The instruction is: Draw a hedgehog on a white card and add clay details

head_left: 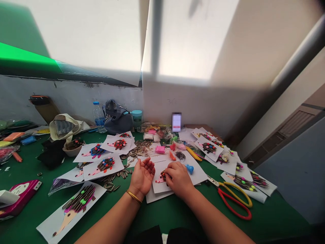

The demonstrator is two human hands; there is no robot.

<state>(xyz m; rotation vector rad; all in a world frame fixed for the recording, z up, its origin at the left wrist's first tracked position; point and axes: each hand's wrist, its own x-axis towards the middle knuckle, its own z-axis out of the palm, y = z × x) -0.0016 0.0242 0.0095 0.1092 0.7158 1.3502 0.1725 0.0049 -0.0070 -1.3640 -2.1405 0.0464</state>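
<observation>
My left hand (142,177), a gold bangle (134,196) on its wrist, is turned palm up with the fingers loosely curled and apart; I see nothing in it. My right hand (177,178) rests over a white card (156,169), its fingers bent and pinched together at a small hedgehog picture (160,177) with a pink snout and dark seed spines. What those fingertips hold is hidden. Blue clay (189,168) lies just beyond the right hand. Sunflower seeds (123,173) are scattered left of my left hand.
Finished-looking hedgehog cards (103,166) lie on the left, with more cards (209,147) on the right. Large scissors (235,200) with red and yellow handles sit beside my right forearm. A phone (176,122), a water bottle (99,117) and a grey bag (118,120) stand along the wall.
</observation>
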